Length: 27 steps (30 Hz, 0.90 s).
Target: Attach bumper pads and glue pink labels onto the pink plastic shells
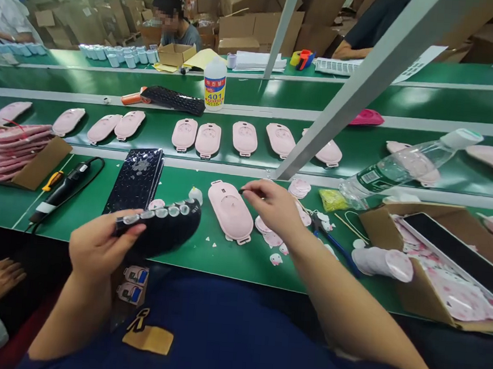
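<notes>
My left hand (96, 246) is closed on the edge of a glossy black sheet (166, 229), curled so that a row of round clear bumps shows along its top. To the right, my right hand (276, 207) is pinched, with a small dark piece (241, 191) at its fingertips, too small to name. Just left of those fingertips a pink oval plastic shell (230, 211) lies on the green table, a small dark square near its upper end. A stack of black bumpy sheets (136, 178) lies beyond my left hand. Round printed stickers (270, 237) are scattered under my right forearm.
Several pink shells (244, 139) lie spaced along the green belt ahead. A metal post (352, 85) slants across the right. Nearby are a clear bottle (401, 168), a box with a phone (458, 252), pliers (338, 246), a black corded tool (65, 187) and a glue bottle (214, 85).
</notes>
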Tool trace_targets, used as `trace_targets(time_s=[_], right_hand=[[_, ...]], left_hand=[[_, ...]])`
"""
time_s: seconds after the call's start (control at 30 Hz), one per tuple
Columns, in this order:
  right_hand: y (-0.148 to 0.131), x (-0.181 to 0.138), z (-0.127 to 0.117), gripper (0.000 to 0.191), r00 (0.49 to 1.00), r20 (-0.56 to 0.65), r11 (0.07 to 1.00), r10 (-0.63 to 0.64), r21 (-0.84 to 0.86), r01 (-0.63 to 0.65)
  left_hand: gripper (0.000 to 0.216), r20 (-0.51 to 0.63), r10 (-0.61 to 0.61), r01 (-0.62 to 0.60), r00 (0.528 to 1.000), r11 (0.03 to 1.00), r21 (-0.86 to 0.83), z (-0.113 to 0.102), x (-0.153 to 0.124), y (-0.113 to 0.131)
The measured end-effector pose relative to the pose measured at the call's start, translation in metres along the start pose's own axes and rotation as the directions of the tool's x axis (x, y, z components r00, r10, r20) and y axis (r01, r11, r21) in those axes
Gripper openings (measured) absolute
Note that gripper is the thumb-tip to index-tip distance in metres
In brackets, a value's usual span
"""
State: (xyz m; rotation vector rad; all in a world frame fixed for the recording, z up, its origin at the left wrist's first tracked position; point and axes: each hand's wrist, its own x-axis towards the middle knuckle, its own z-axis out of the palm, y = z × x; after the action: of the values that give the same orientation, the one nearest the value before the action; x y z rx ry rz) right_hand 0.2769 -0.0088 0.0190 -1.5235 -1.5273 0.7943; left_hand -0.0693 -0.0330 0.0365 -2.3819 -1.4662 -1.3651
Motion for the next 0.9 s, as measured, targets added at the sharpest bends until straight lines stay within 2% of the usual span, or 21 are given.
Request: trace_targets(time_s=[0.03, 0.1, 0.17, 0.23, 0.3, 0.4, 0.47, 0.63, 0.83, 0.9], right_hand=[[0.005, 0.019, 0.005, 0.007, 0.985, 0.062, 0.985, 0.162, 0.049, -0.166], [0.016, 0.048, 0.018, 0.007, 0.924, 0.176, 0.931, 0.340, 0.076, -0.357], [0.026, 0.066, 0.031, 0.011, 0.891, 0.230, 0.907, 0.393, 0.064, -0.417], [0.034, 0.077, 0.039, 0.032, 0.853, 0.270, 0.878, 0.447, 0.049, -0.476], [0.040, 0.084, 0.042, 0.052, 0.818, 0.293, 0.851, 0.495, 0.025, -0.524], [0.043, 0.092, 0.042, 0.056, 0.775, 0.307, 0.819, 0.553, -0.027, -0.574], [0.043, 0.095, 0.041, 0.051, 0.751, 0.318, 0.802, 0.578, -0.052, -0.595], [0.040, 0.097, 0.041, 0.045, 0.719, 0.336, 0.779, 0.609, -0.082, -0.621], [0.038, 0.098, 0.041, 0.048, 0.696, 0.350, 0.756, 0.627, -0.059, -0.652], [0.039, 0.099, 0.041, 0.048, 0.685, 0.357, 0.745, 0.635, -0.052, -0.665]], left_hand=[[0.021, -0.067, -0.079, 0.076, 0.995, 0.996, -0.044, 0.004, -0.001, -0.013], [0.029, -0.218, -0.273, 0.234, 0.937, 0.954, -0.189, 0.018, 0.000, -0.043], [0.037, -0.318, -0.450, 0.332, 0.834, 0.872, -0.360, 0.038, 0.003, -0.074], [0.045, -0.352, -0.545, 0.369, 0.761, 0.810, -0.456, 0.060, 0.005, -0.104], [0.050, -0.368, -0.604, 0.397, 0.707, 0.770, -0.499, 0.080, 0.005, -0.128], [0.051, -0.384, -0.658, 0.435, 0.648, 0.733, -0.523, 0.097, -0.001, -0.148], [0.051, -0.375, -0.668, 0.450, 0.643, 0.726, -0.520, 0.101, -0.007, -0.152], [0.054, -0.355, -0.657, 0.450, 0.665, 0.732, -0.512, 0.102, -0.012, -0.152], [0.055, -0.356, -0.561, 0.406, 0.748, 0.810, -0.423, 0.105, -0.013, -0.154], [0.057, -0.345, -0.555, 0.396, 0.757, 0.810, -0.434, 0.106, -0.013, -0.155]])
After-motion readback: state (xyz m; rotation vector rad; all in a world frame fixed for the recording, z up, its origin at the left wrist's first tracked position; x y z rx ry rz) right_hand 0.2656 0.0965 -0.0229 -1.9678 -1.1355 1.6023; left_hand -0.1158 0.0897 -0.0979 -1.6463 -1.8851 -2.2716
